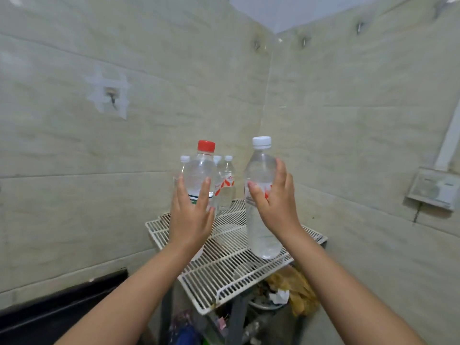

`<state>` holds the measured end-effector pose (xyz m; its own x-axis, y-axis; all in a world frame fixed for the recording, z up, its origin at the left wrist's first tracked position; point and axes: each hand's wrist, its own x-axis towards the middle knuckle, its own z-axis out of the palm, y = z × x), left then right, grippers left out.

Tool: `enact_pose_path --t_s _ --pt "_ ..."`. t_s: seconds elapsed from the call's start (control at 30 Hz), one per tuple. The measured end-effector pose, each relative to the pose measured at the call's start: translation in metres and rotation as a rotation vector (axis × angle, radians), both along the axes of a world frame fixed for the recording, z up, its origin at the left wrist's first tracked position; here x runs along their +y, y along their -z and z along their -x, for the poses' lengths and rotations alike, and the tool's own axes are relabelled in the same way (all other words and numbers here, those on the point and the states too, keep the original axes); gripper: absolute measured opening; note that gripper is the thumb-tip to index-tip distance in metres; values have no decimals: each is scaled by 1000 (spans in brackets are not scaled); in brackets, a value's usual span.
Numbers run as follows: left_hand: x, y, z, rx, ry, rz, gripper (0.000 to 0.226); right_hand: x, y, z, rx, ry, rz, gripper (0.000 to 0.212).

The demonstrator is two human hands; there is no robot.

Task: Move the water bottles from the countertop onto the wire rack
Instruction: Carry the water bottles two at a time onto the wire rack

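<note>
— Grip check: what has each hand got?
— Left hand [190, 220] wraps the red-capped bottle [201, 175]; right hand [276, 207] clasps the white-capped bottle [261, 215]. Both bottles are upright.
— Where?
— Over the wire rack [224, 267], the right one's base at the mesh. Three more bottles [227, 185] stand at its far end.

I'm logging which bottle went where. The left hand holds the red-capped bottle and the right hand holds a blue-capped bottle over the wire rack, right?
Not quite: the cap is wrong. The right hand holds a white-capped bottle, not a blue-capped one, as the head view shows. The rest stands: the left hand holds the red-capped bottle, both over the wire rack.
</note>
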<state>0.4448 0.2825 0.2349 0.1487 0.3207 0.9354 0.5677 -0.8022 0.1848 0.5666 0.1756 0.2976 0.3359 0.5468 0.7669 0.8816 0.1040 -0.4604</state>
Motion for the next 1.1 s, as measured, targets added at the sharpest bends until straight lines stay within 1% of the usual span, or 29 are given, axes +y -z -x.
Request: enact_pose_path --t_s 0.13,0.2,0.23,0.33,0.37,0.53,0.63,0.7,0.8,0.87,0.9,1.0,1.1 --pt "29 -1 -41 33 -34 31 55 45 1 -52 42 -21 10 76" --pt "43 0 -61 47 -61 50 54 69 4 -77 54 -29 11 73" --pt "50 1 -71 44 -80 59 55 82 6 -89 54 -37 13 72" --pt "71 8 -101 42 -147 85 76 120 16 -125 45 -81 38 71" --pt "76 10 -111 39 -169 98 80 133 22 -137 43 -103 55 71" --pt "105 23 -164 70 -323 158 85 192 48 -189 84 -246 103 69" --pt "123 34 -185 22 -363 135 94 216 55 -206 111 -339 122 71" --pt "132 40 -195 1 -382 96 86 229 59 -214 132 -388 125 73" --pt "141 53 -206 -7 -415 107 76 240 69 -219 147 -458 153 72" --pt "143 63 -211 1 -423 122 63 244 75 -222 150 -477 168 76" --pt "144 68 -212 13 -423 136 61 246 77 -223 149 -479 164 78" --pt "143 73 -212 2 -408 144 72 250 80 -227 133 -496 182 75" --pt "134 73 -208 -52 -336 163 55 246 81 -232 128 -510 217 75"
